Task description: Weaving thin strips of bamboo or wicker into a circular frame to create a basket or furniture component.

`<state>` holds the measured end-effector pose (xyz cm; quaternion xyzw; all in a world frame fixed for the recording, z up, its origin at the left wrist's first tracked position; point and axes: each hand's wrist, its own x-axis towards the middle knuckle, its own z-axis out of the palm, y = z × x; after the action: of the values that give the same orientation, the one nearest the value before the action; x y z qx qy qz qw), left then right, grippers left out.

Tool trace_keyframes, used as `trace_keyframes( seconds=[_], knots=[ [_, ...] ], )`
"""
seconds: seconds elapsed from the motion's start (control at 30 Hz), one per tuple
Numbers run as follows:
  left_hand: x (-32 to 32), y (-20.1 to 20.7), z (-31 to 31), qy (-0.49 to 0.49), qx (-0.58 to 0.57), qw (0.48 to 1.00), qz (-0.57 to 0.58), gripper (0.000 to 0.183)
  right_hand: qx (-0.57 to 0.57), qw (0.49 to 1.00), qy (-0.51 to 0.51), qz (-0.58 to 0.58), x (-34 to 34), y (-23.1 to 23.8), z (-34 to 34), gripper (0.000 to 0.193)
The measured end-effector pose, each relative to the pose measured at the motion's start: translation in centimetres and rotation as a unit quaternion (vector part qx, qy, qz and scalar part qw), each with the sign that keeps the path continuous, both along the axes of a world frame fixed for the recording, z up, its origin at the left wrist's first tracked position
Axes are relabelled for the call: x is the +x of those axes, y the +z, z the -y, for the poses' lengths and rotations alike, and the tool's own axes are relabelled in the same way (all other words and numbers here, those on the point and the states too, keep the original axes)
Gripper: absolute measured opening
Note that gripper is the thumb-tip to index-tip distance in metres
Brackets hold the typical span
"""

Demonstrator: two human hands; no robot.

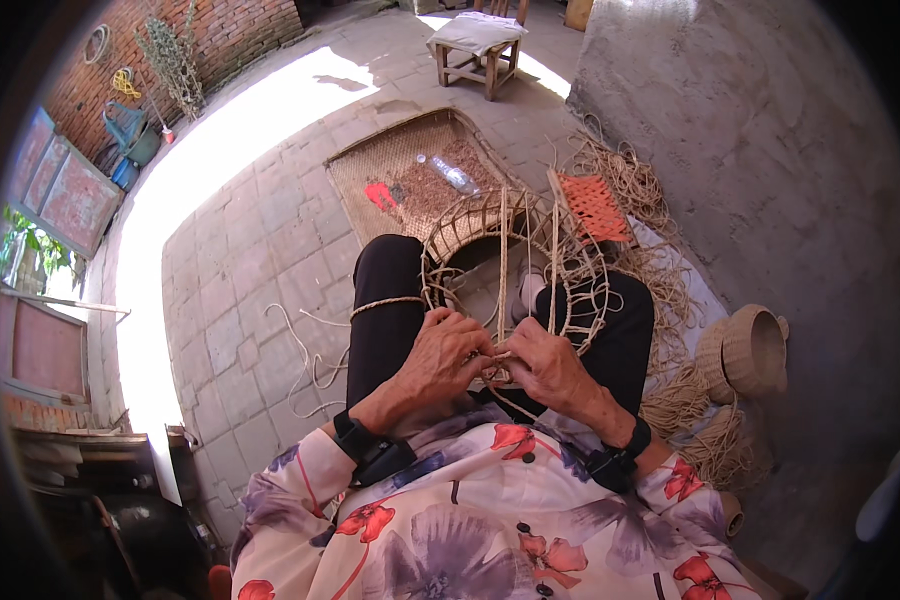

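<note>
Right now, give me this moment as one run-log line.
left hand: pinching straw strand | right hand: gripping strand at rim | half-woven basket: on lap | finished basket: on ground, right

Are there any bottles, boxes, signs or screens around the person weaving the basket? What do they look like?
Clear plastic bottle: lying on its side on the flat woven tray on the ground beyond the half-woven basket; long and see-through; any label is too small to tell.
No boxes, signs or screens show.

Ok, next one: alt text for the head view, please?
Seen from above, a seated person's left hand and right hand pinch straw strands at the rim of a half-woven basket on their lap. A finished basket lies at right, a wooden stool beyond.
</note>
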<state>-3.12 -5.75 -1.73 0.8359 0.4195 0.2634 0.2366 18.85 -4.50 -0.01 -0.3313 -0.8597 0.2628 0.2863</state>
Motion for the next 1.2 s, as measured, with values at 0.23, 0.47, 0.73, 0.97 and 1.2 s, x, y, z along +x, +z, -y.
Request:
trace_keyframes(
  seconds=[0.23, 0.47, 0.73, 0.97, 1.2],
  knots=[
    [0.0, -0.6, -0.1, 0.005, -0.005, 1.000, -0.009, 0.009, 0.073, 0.996, 0.048, 0.008, 0.0, 1.2, -0.6, 0.020],
    [0.0, 0.2, 0.1, -0.008, -0.007, 1.000, -0.008, 0.012, -0.005, 0.996, -0.047, 0.069, 0.0, 0.3, -0.4, 0.012],
    [0.9, 0.1, -0.2, 0.006, 0.025, 1.000, 0.015, 0.011, -0.079, 0.996, -0.040, -0.022, 0.0, -0.1, -0.7, 0.011],
    [0.8, 0.4, -0.1, -0.011, 0.018, 1.000, -0.004, 0.015, -0.111, 0.992, -0.044, -0.049, 0.9, 0.4, -0.6, 0.011],
    [1.6, 0.2, -0.1, 0.013, 0.041, 0.999, -0.031, 0.024, -0.041, 0.994, -0.105, 0.005, 0.1, -0.8, -0.9, 0.020]
  ],
)
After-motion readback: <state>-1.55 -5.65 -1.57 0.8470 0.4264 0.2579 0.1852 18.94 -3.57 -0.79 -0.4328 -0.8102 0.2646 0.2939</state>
